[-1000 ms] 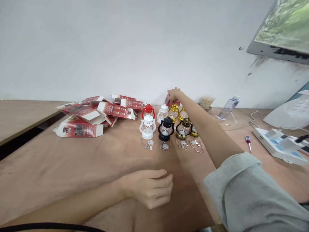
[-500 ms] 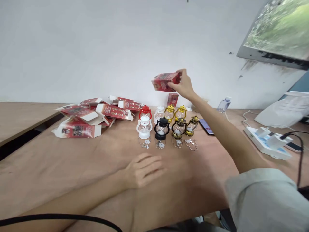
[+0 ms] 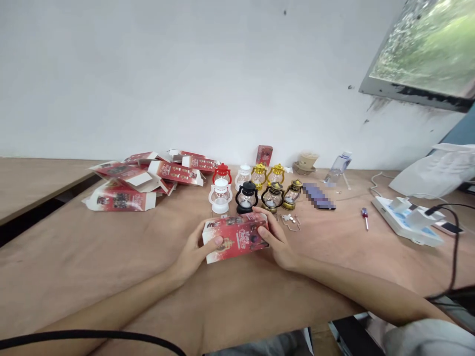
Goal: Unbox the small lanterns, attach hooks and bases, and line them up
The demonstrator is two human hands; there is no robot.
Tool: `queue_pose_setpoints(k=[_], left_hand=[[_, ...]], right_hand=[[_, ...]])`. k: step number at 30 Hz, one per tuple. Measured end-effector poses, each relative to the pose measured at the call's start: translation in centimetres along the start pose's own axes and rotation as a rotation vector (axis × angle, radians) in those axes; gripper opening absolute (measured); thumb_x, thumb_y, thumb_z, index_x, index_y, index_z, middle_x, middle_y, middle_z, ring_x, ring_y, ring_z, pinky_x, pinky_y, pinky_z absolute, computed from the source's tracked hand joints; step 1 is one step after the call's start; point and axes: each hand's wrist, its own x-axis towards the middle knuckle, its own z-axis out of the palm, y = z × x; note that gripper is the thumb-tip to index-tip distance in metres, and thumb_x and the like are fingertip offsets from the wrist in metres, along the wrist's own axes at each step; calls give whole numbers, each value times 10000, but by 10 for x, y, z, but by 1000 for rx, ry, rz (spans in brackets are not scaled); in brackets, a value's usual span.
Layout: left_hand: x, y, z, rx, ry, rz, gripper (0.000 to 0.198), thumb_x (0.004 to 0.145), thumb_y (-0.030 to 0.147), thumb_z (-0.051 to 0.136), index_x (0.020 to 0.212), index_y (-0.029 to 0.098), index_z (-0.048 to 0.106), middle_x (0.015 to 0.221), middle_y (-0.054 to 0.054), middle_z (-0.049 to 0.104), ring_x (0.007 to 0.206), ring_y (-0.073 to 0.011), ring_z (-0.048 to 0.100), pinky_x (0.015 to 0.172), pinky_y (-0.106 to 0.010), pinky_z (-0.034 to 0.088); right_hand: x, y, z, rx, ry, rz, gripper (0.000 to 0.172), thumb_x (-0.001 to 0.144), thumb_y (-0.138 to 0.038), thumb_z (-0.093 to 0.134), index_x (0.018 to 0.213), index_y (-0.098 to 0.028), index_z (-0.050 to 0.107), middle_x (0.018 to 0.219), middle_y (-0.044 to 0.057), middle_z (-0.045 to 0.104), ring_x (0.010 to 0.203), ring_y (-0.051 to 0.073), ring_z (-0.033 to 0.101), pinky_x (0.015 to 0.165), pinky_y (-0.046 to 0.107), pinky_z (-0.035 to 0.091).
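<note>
A red printed cardboard box [image 3: 237, 240] lies sideways between my two hands, low over the front half of the table. My left hand [image 3: 196, 247] grips its left end, thumb on the front face. Around the right end closes my right hand [image 3: 276, 242], its thumb also on the front. Just behind the box stand several small lanterns, among them a white lantern [image 3: 220, 197], a black lantern [image 3: 247, 198], a bronze lantern [image 3: 273, 197] and a red lantern [image 3: 221, 174]. Bent wire handles with small metal pieces [image 3: 291, 221] lie before them, partly hidden by the box.
Opened red boxes [image 3: 122, 200] are heaped at the left. Another red box [image 3: 264, 155] stands by the wall. To the right are a phone [image 3: 319, 197], a bottle [image 3: 338, 168], a screwdriver [image 3: 365, 218], a power strip [image 3: 406, 222] with cables and a cup [image 3: 308, 160].
My right hand has brought the red box down from above the lanterns to the front. My left hand, earlier resting on the table, now holds the box's other end.
</note>
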Motion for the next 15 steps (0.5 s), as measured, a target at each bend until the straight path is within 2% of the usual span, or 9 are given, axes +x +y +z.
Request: queue_pose_setpoints(k=[7, 11, 15], left_hand=[[2, -1, -5, -8, 9, -70, 606, 638, 522, 735, 1076, 146, 553, 1022, -95, 683, 937, -269, 648, 770, -309, 515], [3, -3, -6, -35, 17, -64, 591, 630, 493, 751, 1068, 143, 562, 1028, -102, 681, 948, -280, 646, 759, -313, 515], [3, -3, -6, -85, 27, -47, 577, 624, 461, 764, 1065, 143, 569, 1040, -105, 681, 945, -281, 648, 753, -319, 519]], right_hand=[[7, 27, -4, 206, 24, 87, 548, 864, -610, 408, 1287, -267, 470, 1305, 55, 528, 1195, 214, 496, 1028, 416, 383], [4, 22, -7, 195, 23, 79, 514, 885, -568, 412, 1306, -276, 453, 1340, 43, 506, 1230, 200, 471, 1050, 396, 366], [5, 11, -7, 146, 14, 46, 498, 876, -575, 423, 1261, -265, 485, 1273, 54, 553, 1178, 199, 512, 1018, 373, 395]])
